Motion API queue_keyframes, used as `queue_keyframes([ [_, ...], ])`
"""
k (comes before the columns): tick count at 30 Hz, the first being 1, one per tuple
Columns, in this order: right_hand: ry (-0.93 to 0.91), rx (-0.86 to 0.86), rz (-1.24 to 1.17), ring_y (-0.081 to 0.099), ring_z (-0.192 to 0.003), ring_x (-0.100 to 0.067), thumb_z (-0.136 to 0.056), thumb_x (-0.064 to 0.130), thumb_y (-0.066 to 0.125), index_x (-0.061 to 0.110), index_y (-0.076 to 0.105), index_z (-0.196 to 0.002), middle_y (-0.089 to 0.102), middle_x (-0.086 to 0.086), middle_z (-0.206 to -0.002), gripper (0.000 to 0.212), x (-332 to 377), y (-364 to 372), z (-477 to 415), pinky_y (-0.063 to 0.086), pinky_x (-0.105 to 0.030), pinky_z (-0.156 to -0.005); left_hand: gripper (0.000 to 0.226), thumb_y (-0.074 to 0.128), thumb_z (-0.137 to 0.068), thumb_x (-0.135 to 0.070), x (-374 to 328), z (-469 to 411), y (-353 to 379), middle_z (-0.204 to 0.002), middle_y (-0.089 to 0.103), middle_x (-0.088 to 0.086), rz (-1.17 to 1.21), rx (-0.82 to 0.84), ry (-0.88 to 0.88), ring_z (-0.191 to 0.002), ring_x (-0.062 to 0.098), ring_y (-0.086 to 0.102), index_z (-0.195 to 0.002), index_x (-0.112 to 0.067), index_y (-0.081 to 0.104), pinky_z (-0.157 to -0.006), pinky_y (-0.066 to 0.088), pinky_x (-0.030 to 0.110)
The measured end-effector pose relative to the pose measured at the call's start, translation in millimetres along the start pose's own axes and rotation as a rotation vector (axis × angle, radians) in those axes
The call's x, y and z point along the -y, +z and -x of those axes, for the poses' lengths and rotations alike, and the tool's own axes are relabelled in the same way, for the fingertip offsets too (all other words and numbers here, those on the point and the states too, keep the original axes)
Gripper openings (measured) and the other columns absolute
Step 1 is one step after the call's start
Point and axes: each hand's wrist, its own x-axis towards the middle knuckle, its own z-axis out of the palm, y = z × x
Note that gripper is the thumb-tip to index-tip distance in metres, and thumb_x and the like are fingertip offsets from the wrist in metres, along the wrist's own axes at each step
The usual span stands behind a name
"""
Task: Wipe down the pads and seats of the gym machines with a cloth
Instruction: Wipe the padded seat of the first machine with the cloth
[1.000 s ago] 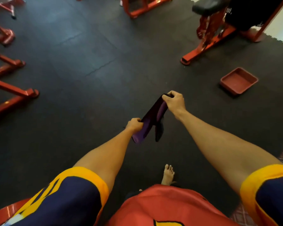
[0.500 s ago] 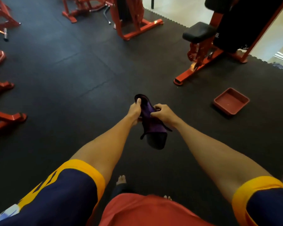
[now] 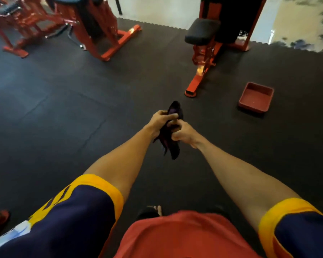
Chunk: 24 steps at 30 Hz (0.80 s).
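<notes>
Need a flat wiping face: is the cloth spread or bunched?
Bunched. The left hand and right hand grip the cloth as a narrow wad, end dangling.

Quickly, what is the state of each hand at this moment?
Left hand: closed, gripping the dark cloth.
Right hand: closed, gripping the same cloth lower down.

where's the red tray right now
In the head view the red tray sits on the black floor mat at the right, just right of the seat machine's red foot.
</notes>
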Motion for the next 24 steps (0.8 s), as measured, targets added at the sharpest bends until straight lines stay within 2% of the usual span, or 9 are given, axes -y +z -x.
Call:
queue_keyframes([
  [4, 0.059, -0.088, -0.075, 0.065, -0.111, -0.026, -0.083, -0.017, 0.047, 0.014, 0.069, -0.110, 0.067, -0.018, -0.119, 0.048, 30.2, 36.0, -45.5, 0.057, -0.043, -0.093, 0.025, 0.067, -0.086, 0.002, -33.2, -25.9, -65.6, -0.096, 0.072, 0.009, -0.230, 0.029, 0.071, -0.094, 0.028, 0.071, -0.104, -0.015, 0.069, -0.083, 0.061, 0.039],
  [7, 0.045, -0.328, -0.009, 0.064, -0.107, -0.023, -0.085, -0.015, 0.052, 0.012, 0.061, -0.114, 0.064, -0.011, -0.117, 0.040, 53.2, 42.8, -91.4, 0.054, -0.027, -0.078, 0.027, 0.061, -0.089, 0.002, -65.7, -55.4, -104.4, -0.096, 0.071, 0.006, -0.356, 0.081, 0.099, -0.089, 0.022, 0.070, -0.104, -0.020, 0.070, -0.080, 0.060, 0.033],
  [10, 0.065, -0.486, 0.006, 0.055, -0.106, -0.018, -0.078, -0.007, 0.074, 0.021, 0.045, -0.127, 0.045, -0.004, -0.127, 0.063, 65.2, 31.5, -143.9, 0.052, -0.023, -0.073, 0.031, 0.059, -0.089, 0.002, -94.6, -85.9, -133.1, -0.098, 0.071, 0.006, -0.443, 0.146, 0.134, -0.086, 0.019, 0.069, -0.110, -0.016, 0.070, -0.077, 0.059, 0.030],
  [13, 0.118, -0.405, 0.079, 0.057, -0.113, -0.021, -0.062, 0.013, 0.090, 0.019, 0.061, -0.109, 0.050, -0.002, -0.122, 0.056, 76.0, 10.0, -207.7, 0.053, -0.027, -0.086, 0.027, 0.059, -0.085, 0.005, -126.1, -128.4, -160.0, -0.094, 0.071, 0.009, -0.435, 0.220, 0.191, -0.086, 0.023, 0.067, -0.100, -0.013, 0.072, -0.085, 0.057, 0.040],
  [15, 0.115, -0.265, 0.012, 0.065, -0.094, -0.014, -0.073, 0.008, 0.081, 0.016, 0.067, -0.095, 0.065, -0.003, -0.103, 0.028, 101.1, -2.6, -245.8, 0.051, -0.017, -0.070, 0.025, 0.059, -0.085, 0.006, -155.9, -163.2, -179.4, -0.093, 0.069, 0.010, -0.404, 0.237, 0.218, -0.088, 0.026, 0.065, -0.092, -0.016, 0.069, -0.086, 0.054, 0.042],
  [17, 0.117, -0.193, -0.103, 0.067, -0.085, -0.017, -0.083, -0.002, 0.066, 0.013, 0.068, -0.099, 0.071, -0.007, -0.097, 0.022, 123.1, -12.4, -279.8, 0.052, -0.022, -0.070, 0.019, 0.061, -0.089, -0.002, -182.8, -196.4, -196.6, -0.102, 0.069, 0.012, -0.455, 0.247, 0.193, -0.095, 0.029, 0.065, -0.097, -0.019, 0.066, -0.089, 0.055, 0.043],
  [19, 0.115, -0.175, -0.185, 0.070, -0.095, -0.029, -0.082, -0.001, 0.064, 0.012, 0.070, -0.101, 0.074, -0.012, -0.101, 0.024, 140.8, -18.0, -311.7, 0.054, -0.038, -0.086, 0.010, 0.064, -0.094, -0.019, -202.8, -226.7, -214.3, -0.112, 0.068, 0.012, -0.636, 0.237, 0.052, -0.103, 0.030, 0.067, -0.104, -0.018, 0.064, -0.094, 0.057, 0.047],
  [21, 0.108, -0.148, -0.232, 0.071, -0.103, -0.034, -0.081, 0.002, 0.068, 0.013, 0.072, -0.103, 0.076, -0.013, -0.105, 0.025, 153.0, -21.3, -347.8, 0.052, -0.048, -0.098, 0.027, 0.066, -0.094, -0.037, -223.9, -253.1, -231.7, -0.109, 0.068, 0.008, -0.749, 0.211, -0.101, -0.101, 0.029, 0.067, -0.108, -0.014, 0.065, -0.091, 0.056, 0.046],
  [24, 0.134, -0.174, -0.352, 0.071, -0.108, -0.036, -0.087, 0.007, 0.069, 0.013, 0.071, -0.112, 0.076, -0.015, -0.112, 0.026, 173.3, -25.8, -389.8, 0.053, -0.053, -0.101, 0.045, 0.063, -0.089, -0.056, -248.5, -291.0, -262.9, -0.095, 0.073, 0.009, -0.217, 0.143, -0.090, -0.088, 0.029, 0.068, -0.094, -0.013, 0.075, -0.079, 0.053, 0.040],
])
